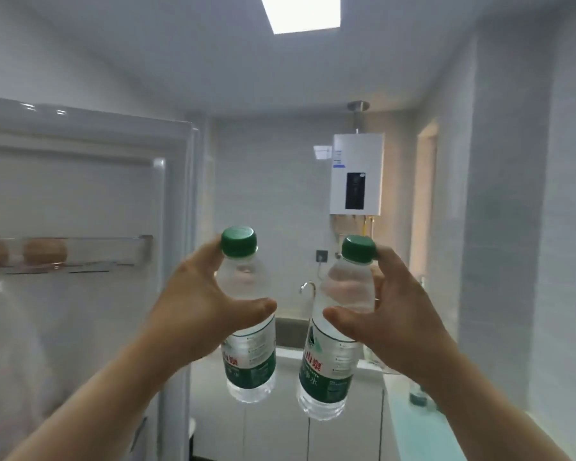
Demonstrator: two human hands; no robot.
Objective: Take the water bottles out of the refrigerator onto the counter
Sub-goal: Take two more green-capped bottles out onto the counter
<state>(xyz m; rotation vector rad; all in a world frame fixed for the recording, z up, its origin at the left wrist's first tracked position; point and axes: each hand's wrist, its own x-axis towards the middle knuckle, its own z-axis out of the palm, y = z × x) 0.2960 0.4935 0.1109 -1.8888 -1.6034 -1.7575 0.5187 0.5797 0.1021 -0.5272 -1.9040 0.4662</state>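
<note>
The person stands with both arms stretched out in front, a water bottle in each hand, both lifted clear of any surface. The left hand (193, 304) is wrapped around the upper part of the left bottle (248, 314), thumb pressed across the front just above the label and the fingers curled behind near the green cap. The right hand (389, 314) grips the right bottle (333, 331) the same way, thumb across the front, fingers round the back up by its green cap. Both bottles are clear plastic with green and white labels, and they hang close beside each other without touching; the right one tilts a little, its base swung toward the left. To the left the refrigerator door (80, 201) stands open, and its shelf (80, 254) holds brown eggs (45, 251). Straight ahead, behind the bottles, a white counter (290, 356) runs along the far wall with a sink and a curved tap (308, 287). Above that a white water heater (356, 174) is fixed to the tiled wall, and a square ceiling light (301, 11) shines overhead
</note>
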